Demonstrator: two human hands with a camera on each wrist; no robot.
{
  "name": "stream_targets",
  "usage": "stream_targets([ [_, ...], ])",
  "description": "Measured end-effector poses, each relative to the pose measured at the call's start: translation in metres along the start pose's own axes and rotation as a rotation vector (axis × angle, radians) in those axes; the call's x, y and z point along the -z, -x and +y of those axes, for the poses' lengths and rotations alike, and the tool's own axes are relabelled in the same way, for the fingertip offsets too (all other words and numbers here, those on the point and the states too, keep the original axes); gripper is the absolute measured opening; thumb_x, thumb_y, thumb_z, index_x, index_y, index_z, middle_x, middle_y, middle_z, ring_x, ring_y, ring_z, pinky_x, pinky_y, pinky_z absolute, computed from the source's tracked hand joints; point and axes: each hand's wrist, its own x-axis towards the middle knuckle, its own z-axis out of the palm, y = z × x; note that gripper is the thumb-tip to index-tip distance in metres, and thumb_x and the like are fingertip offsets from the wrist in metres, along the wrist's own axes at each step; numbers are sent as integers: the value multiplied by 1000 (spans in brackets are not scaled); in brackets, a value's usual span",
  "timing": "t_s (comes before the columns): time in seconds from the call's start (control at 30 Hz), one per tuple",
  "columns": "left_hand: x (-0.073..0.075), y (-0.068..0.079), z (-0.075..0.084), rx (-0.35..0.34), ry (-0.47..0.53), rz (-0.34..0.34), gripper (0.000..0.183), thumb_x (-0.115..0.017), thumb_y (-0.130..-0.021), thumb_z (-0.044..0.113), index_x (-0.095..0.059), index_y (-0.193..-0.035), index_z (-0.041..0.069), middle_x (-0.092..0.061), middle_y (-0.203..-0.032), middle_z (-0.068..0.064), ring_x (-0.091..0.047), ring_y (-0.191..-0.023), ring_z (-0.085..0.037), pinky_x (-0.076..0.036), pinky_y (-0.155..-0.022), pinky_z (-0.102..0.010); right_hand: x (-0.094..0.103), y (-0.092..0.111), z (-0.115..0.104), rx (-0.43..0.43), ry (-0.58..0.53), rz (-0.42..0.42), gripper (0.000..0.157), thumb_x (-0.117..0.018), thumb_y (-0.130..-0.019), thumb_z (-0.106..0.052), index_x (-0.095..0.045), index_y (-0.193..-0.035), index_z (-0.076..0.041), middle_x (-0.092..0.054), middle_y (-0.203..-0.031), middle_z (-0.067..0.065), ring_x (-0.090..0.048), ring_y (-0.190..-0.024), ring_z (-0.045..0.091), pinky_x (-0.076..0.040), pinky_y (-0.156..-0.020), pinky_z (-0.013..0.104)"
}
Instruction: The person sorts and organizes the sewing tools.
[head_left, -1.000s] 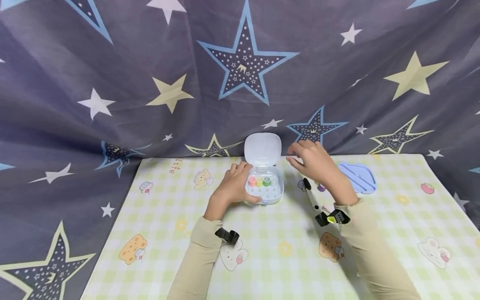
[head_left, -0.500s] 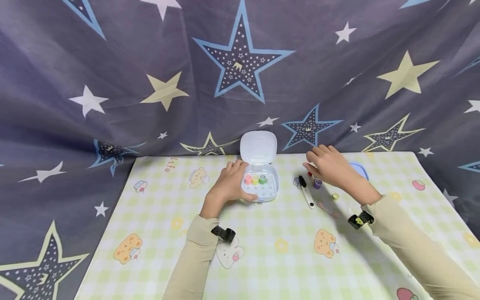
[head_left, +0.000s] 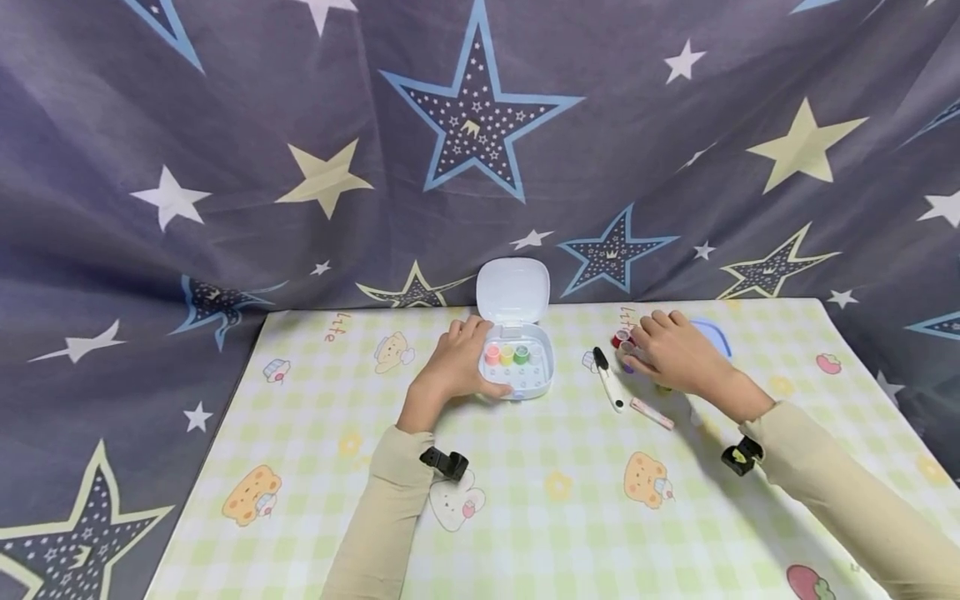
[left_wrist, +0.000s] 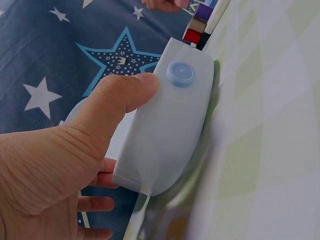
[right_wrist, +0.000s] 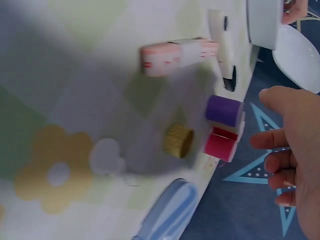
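Observation:
My left hand [head_left: 453,367] grips the left side of a pale blue sewing box [head_left: 542,379], its thumb at the front rim near the round blue latch [left_wrist: 180,74]. The box's lid [head_left: 513,290] stands raised at the back. Inside, a row of thread spools holds pink [head_left: 492,356], yellow [head_left: 507,356] and green [head_left: 521,356]. To the right, my right hand [head_left: 675,354] hovers by loose spools, fingers loosely bent and holding nothing. A purple spool [right_wrist: 224,110] and a red spool [right_wrist: 220,146] stand just past its fingertips in the right wrist view.
Thread snips [head_left: 608,383] and a folded pink tape measure [head_left: 652,414] lie between the hands. A gold thimble [right_wrist: 178,141] sits near the purple spool. Behind the right hand lies a blue tray [head_left: 714,335], partly hidden. A star-patterned curtain [head_left: 420,208] hangs at the table's back edge.
My right hand has moved right and down from beside the raised lid to the loose spools. The left hand keeps its grip on the sewing box.

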Motion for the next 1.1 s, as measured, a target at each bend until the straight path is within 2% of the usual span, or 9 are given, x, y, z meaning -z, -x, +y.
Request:
stream_targets([
  [0.27, 3, 0, 2, -8, 5, 7, 106, -91, -64, 56, -46, -146, 7, -49, -140, -11, -44, -117, -30, -44, -99, -47, -11, 5, -3, -11, 19, -39, 35, -74, -89, -36, -66, -94, -3, -61, -88, 15, -55, -85, 34, -43, -77, 47],
  [0.47, 3, 0, 1, -14, 4, 16, 106, -91, -63, 56, -47, -145, 7, -49, -139, -11, -44, -117, -30, -45, -98, -46, -18, 6, -4, -5, 28, -14, 33, -74, -89, -33, -67, -94, -1, -62, -87, 15, -55, -83, 34, -43, -77, 47],
  [1.1, 0, 0, 0, -23, -13, 19, 106, -90, -64, 59, -47, -146, 7, -49, -139, -11, -45, -118, -30, -45, -98, -46, -18, 6, -8, -6, 48, 11, 28, -72, -90, -30, -66, -88, -3, -62, -84, 14, -57, -81, 33, -43, -74, 45],
])
